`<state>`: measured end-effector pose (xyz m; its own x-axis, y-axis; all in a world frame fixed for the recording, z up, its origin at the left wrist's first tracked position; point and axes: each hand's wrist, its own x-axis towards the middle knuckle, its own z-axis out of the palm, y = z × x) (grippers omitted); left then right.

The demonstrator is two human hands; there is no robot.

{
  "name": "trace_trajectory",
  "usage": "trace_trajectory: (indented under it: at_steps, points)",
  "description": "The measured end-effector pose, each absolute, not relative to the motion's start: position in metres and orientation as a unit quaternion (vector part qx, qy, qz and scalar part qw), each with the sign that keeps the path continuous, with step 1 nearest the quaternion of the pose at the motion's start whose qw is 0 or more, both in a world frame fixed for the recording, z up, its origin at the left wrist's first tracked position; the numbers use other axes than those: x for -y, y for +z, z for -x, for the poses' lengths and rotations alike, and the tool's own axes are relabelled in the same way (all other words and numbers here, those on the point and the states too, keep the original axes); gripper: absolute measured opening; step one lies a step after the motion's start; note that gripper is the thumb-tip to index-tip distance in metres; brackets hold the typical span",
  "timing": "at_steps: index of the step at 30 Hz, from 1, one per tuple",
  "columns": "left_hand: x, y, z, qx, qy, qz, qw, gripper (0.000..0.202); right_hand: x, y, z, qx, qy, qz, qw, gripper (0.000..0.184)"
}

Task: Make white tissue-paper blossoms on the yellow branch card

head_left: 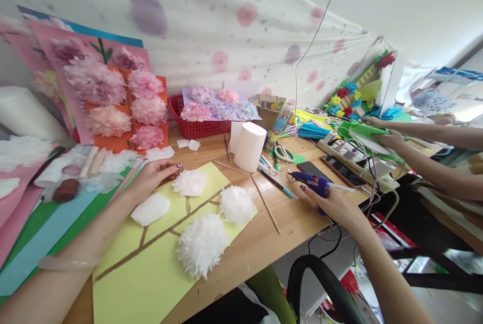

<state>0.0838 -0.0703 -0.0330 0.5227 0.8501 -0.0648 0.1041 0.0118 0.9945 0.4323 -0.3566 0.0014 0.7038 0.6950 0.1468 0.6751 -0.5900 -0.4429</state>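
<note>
My right hand (339,208) is wrapped round a purple-blue hot glue gun (312,181), whose nozzle points left over the desk. A clear glue stick (341,187) sticks out of its back. My left hand (160,175) has its fingers curled together at the upper left edge of a small white tissue-paper flower (189,182). That flower lies on a yellow sheet of card (139,291) with brown branch lines. Two fuller white flowers, one large (203,244) and one smaller (237,204), sit along the branch. Below my left hand lies a flat white tissue piece (151,209).
A tissue roll (249,146), a thin wooden stick (265,203), pens, scissors (284,153) and phones (342,171) lie behind. A red basket (204,129) stands against the wall. At right, another person's hands (390,140) hold green material near a power strip (354,160).
</note>
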Motion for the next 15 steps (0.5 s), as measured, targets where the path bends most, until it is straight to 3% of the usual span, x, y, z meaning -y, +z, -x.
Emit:
trace_trajectory:
  at_steps: [4, 7, 11, 15]
  points:
    - [0.073, -0.029, -0.078, -0.407, 0.376, -0.623, 0.552, 0.038, 0.381, 0.02, -0.427, 0.344, 0.053, 0.934, 0.082, 0.056]
    - [0.073, -0.028, -0.074, -0.428, 0.391, -0.622, 0.526, 0.038, 0.389, 0.032, -0.408, 0.347, 0.066, 0.936, 0.009, 0.058]
    - [0.072, -0.027, -0.072, -0.433, 0.399, -0.624, 0.514, 0.037, 0.363, 0.031, -0.363, 0.508, 0.111, 0.851, 0.07, 0.042]
    - [0.075, -0.027, -0.066, -0.426, 0.399, -0.635, 0.506, 0.033, 0.315, 0.012, -0.329, 0.556, 0.053, 0.821, 0.118, 0.019]
